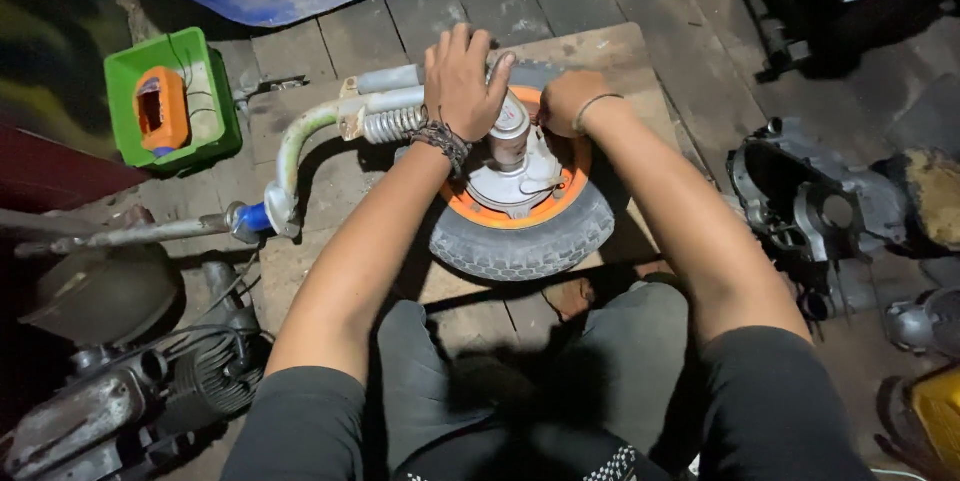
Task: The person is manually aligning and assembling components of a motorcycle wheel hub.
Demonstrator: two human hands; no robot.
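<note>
Lying flat on the boards (600, 46), wheel (520, 231) is pressed by splayed left hand (462, 76); fisted right hand (568, 101), contents unseen, grips far rim; slipping risked, fingers pinched against spring (392, 124).

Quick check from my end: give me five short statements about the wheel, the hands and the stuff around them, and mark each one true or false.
1. The left hand lies spread over the top of the wheel. True.
2. The wheel's rim is blue. False: it is orange, with a grey hub.
3. The right hand rests at the rim's far edge. True.
4. The green box holds a yellow part. False: the part inside is orange.
5. The wheel stands upright. False: it lies flat on a wooden board.
</note>
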